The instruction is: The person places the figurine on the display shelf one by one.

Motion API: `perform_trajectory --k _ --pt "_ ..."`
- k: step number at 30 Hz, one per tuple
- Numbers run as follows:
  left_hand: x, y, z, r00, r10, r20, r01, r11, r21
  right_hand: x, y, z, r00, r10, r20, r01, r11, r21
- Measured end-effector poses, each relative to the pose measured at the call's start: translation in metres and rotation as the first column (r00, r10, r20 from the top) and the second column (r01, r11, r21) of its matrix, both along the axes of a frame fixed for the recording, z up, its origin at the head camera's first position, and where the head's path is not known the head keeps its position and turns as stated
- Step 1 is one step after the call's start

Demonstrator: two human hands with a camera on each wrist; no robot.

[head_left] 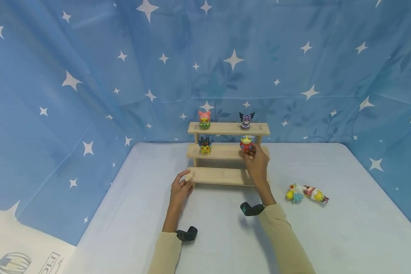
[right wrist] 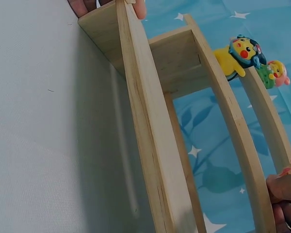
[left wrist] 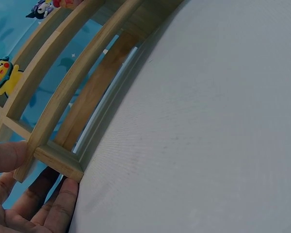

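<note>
A three-tier wooden display shelf (head_left: 222, 176) stands on the table. My left hand (head_left: 180, 189) grips the left end of its lowest tier; in the left wrist view the thumb (left wrist: 8, 156) lies on the board, fingers below at the end support. My right hand (head_left: 258, 165) pinches a small red figurine with a yellow head (head_left: 246, 144) at the right of the middle tier; whether its base touches the board I cannot tell. A yellow figurine in a dark blue hat (head_left: 205, 146) stands left on that tier. The top tier bears a pink-hooded figurine (head_left: 204, 119) and a black-and-purple figurine (head_left: 246, 121).
To the right of the shelf, a white, yellow and blue figurine (head_left: 295, 193) and a red-and-yellow figurine (head_left: 316, 194) lie on the white table (head_left: 219, 236). Behind the shelf hangs a blue cloth with white stars (head_left: 287, 68).
</note>
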State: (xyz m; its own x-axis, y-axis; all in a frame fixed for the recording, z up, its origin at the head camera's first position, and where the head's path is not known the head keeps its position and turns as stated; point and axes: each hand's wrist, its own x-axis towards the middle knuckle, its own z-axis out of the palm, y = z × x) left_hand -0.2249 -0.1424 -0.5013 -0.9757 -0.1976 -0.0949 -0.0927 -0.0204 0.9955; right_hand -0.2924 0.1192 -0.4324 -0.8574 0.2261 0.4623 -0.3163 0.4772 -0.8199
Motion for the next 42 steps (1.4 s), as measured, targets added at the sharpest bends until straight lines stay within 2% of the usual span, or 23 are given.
perform_trajectory --k 10,13,18,26,29,33,36,42 --pt "-0.002 -0.002 0.000 1.000 -0.011 -0.025 0.011 1.000 0.008 -0.001 -0.001 0.000 1.000 -0.019 0.000 0.019 1.000 0.014" --pt "-0.002 -0.003 0.001 1.000 -0.026 -0.008 0.026 0.999 0.032 0.001 -0.001 0.000 1.000 -0.006 0.011 0.006 1.000 0.008" --pt "-0.001 -0.006 0.004 0.999 -0.051 0.014 0.051 0.998 0.047 0.012 0.001 0.001 1.000 0.003 -0.011 -0.003 1.000 -0.014" --pt "-0.002 -0.004 0.001 1.000 -0.011 0.005 0.011 1.000 0.019 0.044 0.014 -0.002 0.996 -0.084 -0.036 0.083 0.996 -0.032" --pt "0.002 -0.004 0.011 1.000 -0.019 0.016 0.019 1.000 0.017 0.054 0.022 -0.006 0.992 -0.117 -0.053 0.115 0.993 -0.034" --pt "0.002 -0.006 0.014 0.999 -0.029 0.022 0.028 0.999 0.027 0.065 0.034 -0.011 0.984 -0.171 -0.052 0.170 0.985 -0.025" --pt "-0.003 -0.006 0.002 1.000 -0.013 0.015 0.013 0.999 0.035 0.073 0.042 -0.014 0.973 -0.228 -0.025 0.227 0.974 -0.013" --pt "-0.004 -0.005 -0.001 1.000 -0.012 0.021 0.011 0.999 0.052 0.087 0.061 -0.019 0.943 -0.330 0.034 0.331 0.944 -0.003"
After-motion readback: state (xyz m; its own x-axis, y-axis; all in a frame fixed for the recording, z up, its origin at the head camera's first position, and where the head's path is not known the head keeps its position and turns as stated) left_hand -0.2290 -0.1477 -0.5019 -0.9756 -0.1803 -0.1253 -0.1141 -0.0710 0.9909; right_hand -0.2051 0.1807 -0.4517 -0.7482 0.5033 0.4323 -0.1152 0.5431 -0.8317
